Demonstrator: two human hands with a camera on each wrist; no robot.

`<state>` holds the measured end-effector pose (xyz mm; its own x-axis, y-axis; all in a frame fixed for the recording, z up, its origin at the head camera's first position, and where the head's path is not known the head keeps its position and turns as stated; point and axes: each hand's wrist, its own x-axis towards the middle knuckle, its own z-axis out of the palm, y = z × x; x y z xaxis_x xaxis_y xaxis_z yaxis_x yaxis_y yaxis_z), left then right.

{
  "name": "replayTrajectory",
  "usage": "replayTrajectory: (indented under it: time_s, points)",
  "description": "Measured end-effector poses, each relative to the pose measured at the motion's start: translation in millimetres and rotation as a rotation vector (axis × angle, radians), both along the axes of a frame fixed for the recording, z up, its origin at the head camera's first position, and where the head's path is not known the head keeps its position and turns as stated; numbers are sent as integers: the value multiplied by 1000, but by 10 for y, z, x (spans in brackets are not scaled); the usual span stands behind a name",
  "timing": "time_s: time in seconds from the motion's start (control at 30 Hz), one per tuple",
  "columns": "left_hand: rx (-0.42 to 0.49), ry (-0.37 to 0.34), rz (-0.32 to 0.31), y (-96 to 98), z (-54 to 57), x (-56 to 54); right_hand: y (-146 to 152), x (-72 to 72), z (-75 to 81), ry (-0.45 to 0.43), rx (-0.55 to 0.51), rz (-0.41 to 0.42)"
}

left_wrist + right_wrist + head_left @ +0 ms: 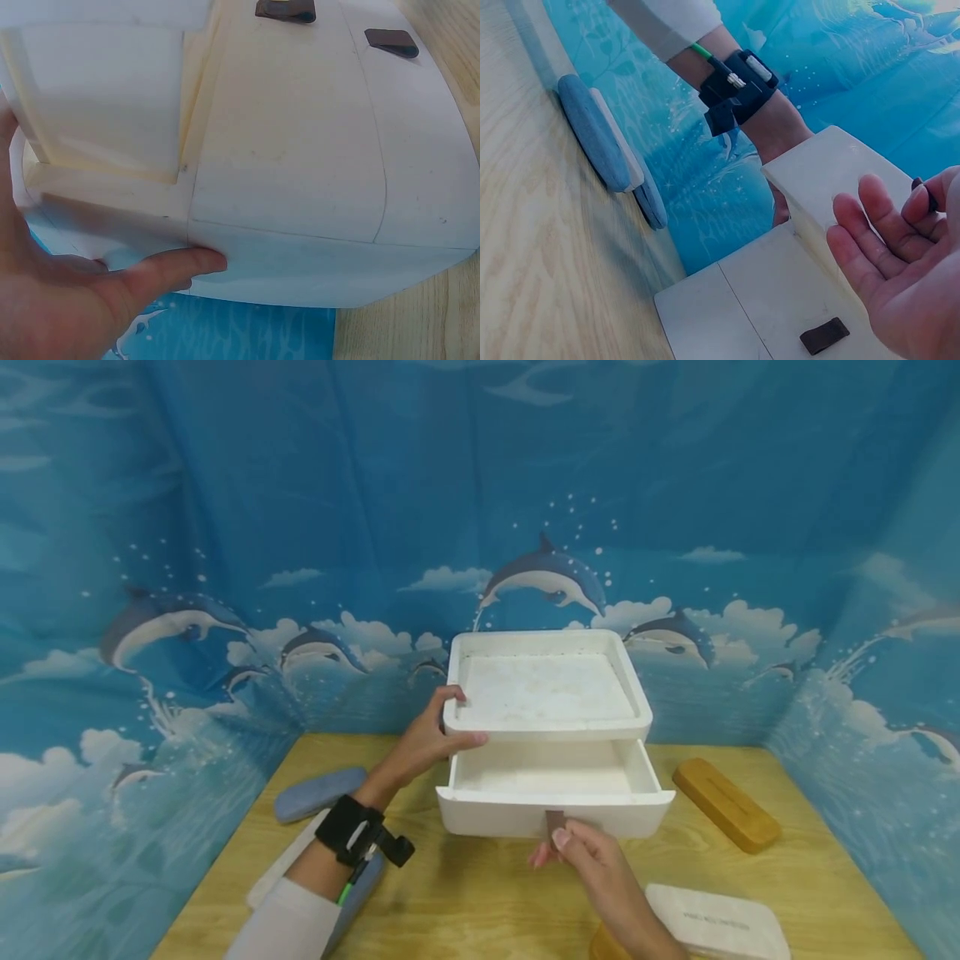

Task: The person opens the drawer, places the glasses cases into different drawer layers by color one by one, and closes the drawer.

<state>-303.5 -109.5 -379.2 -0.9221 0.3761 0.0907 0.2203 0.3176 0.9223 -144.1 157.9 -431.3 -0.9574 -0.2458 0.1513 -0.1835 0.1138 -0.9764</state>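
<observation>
A white drawer cabinet [547, 689] with a shallow recessed top stands at the middle of the table. Its top drawer [487, 814] is pulled out, and the part of the inside that shows holds nothing. My left hand [427, 739] grips the cabinet's upper left corner, thumb at the front and fingers over the top edge. With thumb and finger, my right hand [596, 860] pinches the brown pull tab [554, 823] on the drawer front. In the left wrist view, two more brown tabs [286, 10] mark the lower drawers, which are closed.
Left on the wooden table lie a blue case [318, 794], a white case [285, 864] and another blue case [362, 897], partly behind the left forearm. To the right are a mustard case [727, 804], a printed white case [716, 922] and a mostly hidden mustard one [604, 945].
</observation>
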Motion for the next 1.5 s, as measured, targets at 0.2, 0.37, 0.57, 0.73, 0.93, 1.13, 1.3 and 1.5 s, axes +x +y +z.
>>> replayTrajectory:
  time_s: [0.2,0.37,0.57,0.73,0.93,1.13,1.3,1.5]
  points:
    - [-5,-6,-6,-19,3,-4,13,33,-8,11,19,30]
    - [-2,-12,-22,-19,4,-4,20,58,-18,36,13,38]
    - [-1,-9,-15,-7,11,-7,24,95,-10,31,14,54]
    - [0,-11,-7,-3,14,1,35,130,-8,42,26,82]
    - [13,-16,-10,3,25,11,38,166,-8,68,32,101]
    - [5,-13,-16,3,30,10,47,200,27,-35,27,122]
    - [4,-10,-14,-4,24,6,49,226,19,-9,1,161]
    - [15,-15,-26,-4,32,20,48,245,-35,123,-48,227]
